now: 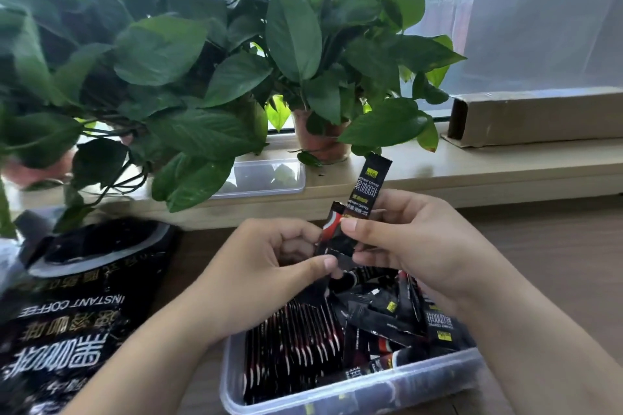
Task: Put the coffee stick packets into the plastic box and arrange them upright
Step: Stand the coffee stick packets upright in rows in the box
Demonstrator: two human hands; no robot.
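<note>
A clear plastic box (397,384) sits at the bottom centre, holding several black coffee stick packets. A row of them (296,340) stands upright on its left side; others (397,317) lie jumbled on the right. Above the box both hands hold packets. My right hand (414,246) pinches a black packet (371,189) that points up. My left hand (269,263) pinches a second packet with a red swirl (333,236) between thumb and fingers. The two packets overlap between my hands.
A large black instant coffee bag (77,307) lies open at the left. On the windowsill stand potted leafy plants (320,138), a clear plastic lid (266,178) and a long cardboard box (539,114). Wooden tabletop (556,263) shows at the right.
</note>
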